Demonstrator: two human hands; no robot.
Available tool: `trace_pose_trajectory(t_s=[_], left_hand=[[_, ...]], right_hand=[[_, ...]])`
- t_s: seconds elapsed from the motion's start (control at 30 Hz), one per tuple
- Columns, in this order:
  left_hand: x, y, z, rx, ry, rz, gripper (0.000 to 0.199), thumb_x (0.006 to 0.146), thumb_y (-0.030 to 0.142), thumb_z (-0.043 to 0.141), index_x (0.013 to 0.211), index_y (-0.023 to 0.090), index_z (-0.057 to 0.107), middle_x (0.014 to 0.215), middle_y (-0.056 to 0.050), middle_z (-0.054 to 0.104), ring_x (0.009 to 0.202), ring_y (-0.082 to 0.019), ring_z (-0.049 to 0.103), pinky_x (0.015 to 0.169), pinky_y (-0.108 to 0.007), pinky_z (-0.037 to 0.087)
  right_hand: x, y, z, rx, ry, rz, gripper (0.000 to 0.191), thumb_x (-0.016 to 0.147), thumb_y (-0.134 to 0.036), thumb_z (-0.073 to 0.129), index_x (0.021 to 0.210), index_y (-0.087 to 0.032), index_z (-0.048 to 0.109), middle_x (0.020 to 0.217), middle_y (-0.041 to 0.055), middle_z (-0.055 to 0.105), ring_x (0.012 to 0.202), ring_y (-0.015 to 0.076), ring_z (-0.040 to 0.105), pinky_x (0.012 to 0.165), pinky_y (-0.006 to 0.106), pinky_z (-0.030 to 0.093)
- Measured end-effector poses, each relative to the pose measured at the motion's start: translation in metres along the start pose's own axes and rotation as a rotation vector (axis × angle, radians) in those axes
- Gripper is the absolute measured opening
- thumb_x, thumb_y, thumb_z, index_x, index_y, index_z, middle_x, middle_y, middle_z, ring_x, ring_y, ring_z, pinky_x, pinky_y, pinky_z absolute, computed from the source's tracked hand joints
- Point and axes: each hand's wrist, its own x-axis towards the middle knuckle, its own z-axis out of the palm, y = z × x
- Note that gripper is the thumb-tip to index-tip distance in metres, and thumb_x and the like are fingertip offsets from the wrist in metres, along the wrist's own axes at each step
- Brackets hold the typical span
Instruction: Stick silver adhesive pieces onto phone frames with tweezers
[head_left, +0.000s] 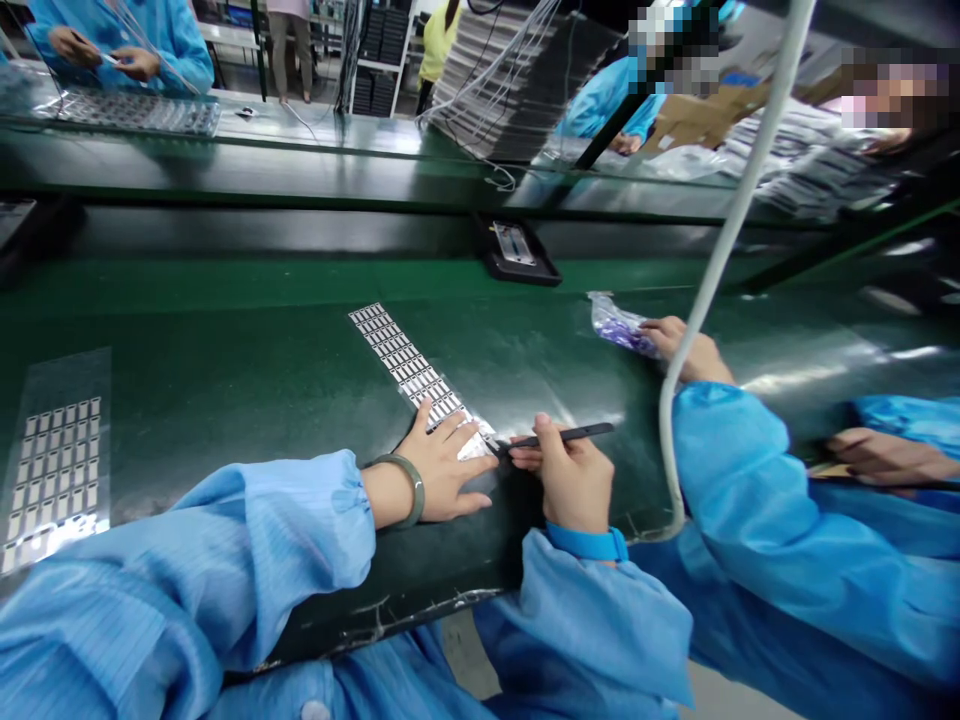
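My left hand is lying splayed on a sticker strip running toward eleven o'clock; my right hand is pinching what look like tweezers. At two o'clock, a cable is partly hiding a co-worker's hand.

The left hand lies palm down just right of the bangle on its wrist, fingers spread wide, while the left arm, in a loose blue sleeve, slants away to the bangle's lower left. Well to the bangle's right, the right hand is curled in a pen-like pinch, its fingers turned back toward the bangle; the right wrist, ringed by a blue band, and the sleeved right arm sit to the bangle's lower right.
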Motion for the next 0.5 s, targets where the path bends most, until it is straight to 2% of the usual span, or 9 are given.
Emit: trace_pose_trajectory(t_s=[0.17,0.23,0.3,0.37,0.43,0.5], left_hand=[[0.001,-0.002,-0.004,-0.081,-0.008,0.018,0.051,0.085,0.054,0.047,0.127,0.025,0.05,0.143,-0.014,0.038,0.134,-0.034,0.027,0.103,-0.069,0.007],[0.0,-0.003,-0.01,-0.292,0.059,-0.011,0.049,0.081,0.048,0.057,0.121,0.021,0.055,0.138,-0.015,0.044,0.132,-0.033,0.032,0.106,-0.064,0.012],[-0.003,-0.004,-0.02,-0.665,0.196,-0.165,0.039,0.076,0.039,0.065,0.108,0.018,0.061,0.123,-0.013,0.056,0.12,-0.029,0.046,0.106,-0.055,0.027],[-0.008,-0.005,-0.03,-0.976,0.331,-0.367,0.027,0.076,0.032,0.064,0.098,0.016,0.063,0.104,-0.009,0.064,0.098,-0.022,0.058,0.094,-0.042,0.044],[-0.014,-0.006,-0.04,-1.108,0.409,-0.496,0.02,0.08,0.031,0.059,0.093,0.015,0.061,0.092,-0.007,0.066,0.081,-0.016,0.062,0.078,-0.032,0.052],[-0.023,-0.007,-0.047,-1.175,0.452,-0.554,0.019,0.082,0.031,0.056,0.088,0.014,0.06,0.083,-0.005,0.066,0.071,-0.012,0.062,0.069,-0.027,0.054]], right_hand=[[-0.008,-0.022,0.006,0.333,0.03,0.16,0.039,0.06,-0.046,0.077,0.071,-0.014,0.058,0.054,0.0028,0.064,0.039,0.0124,0.057,0.035,0.02,0.048],[-0.015,-0.033,0.011,0.424,0.012,0.182,0.041,0.058,-0.046,0.079,0.07,-0.013,0.057,0.053,0.0027,0.064,0.038,0.0098,0.056,0.036,0.017,0.047],[-0.024,-0.044,0.019,0.484,-0.027,0.193,0.043,0.058,-0.048,0.079,0.07,-0.014,0.055,0.052,0.0018,0.063,0.037,0.0083,0.054,0.035,0.015,0.046],[-0.034,-0.052,0.03,0.52,-0.073,0.199,0.044,0.059,-0.051,0.078,0.07,-0.014,0.055,0.052,0.0008,0.063,0.037,0.008,0.054,0.036,0.015,0.046],[-0.045,-0.06,0.043,0.553,-0.124,0.199,0.046,0.06,-0.053,0.076,0.072,-0.015,0.055,0.054,0.0008,0.064,0.039,0.0085,0.056,0.037,0.016,0.048],[-0.056,-0.065,0.056,0.579,-0.167,0.183,0.046,0.061,-0.054,0.075,0.073,-0.014,0.055,0.057,0.0011,0.065,0.04,0.009,0.057,0.038,0.017,0.049]])
